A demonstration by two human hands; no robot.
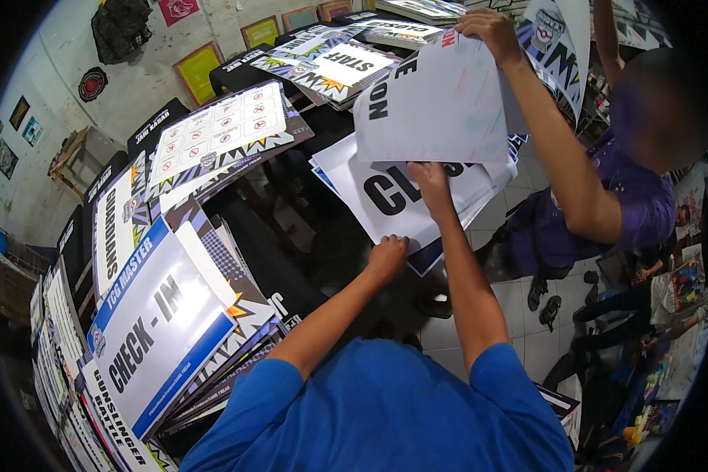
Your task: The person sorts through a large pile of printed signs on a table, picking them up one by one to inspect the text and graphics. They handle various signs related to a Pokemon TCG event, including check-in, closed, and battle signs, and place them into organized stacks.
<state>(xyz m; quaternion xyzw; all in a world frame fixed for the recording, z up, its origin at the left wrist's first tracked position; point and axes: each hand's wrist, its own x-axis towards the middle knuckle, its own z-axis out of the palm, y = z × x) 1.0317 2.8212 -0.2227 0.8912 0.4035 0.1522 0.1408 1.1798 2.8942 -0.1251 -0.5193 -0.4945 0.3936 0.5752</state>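
Note:
My left hand [389, 256] grips the near left edge of a stack of white printed sheets [383, 192], which carries large black lettering. My right hand [429, 183] lies over the stack, its fingertips at the lower edge of a raised white sheet [436, 112]. Whether those fingertips pinch that edge cannot be told. A co-worker's hand [492, 32] holds the raised sheet by its top. This sheet hides the far part of the stack and some of its lettering.
Printed sign boards lie in piles, including a blue-and-white board [165, 327] at left, a pictogram board [221, 133] and further boards [351, 65] at the back. A co-worker in a purple shirt [643, 189] stands at right. Sandals [550, 310] lie on the tiled floor [510, 307].

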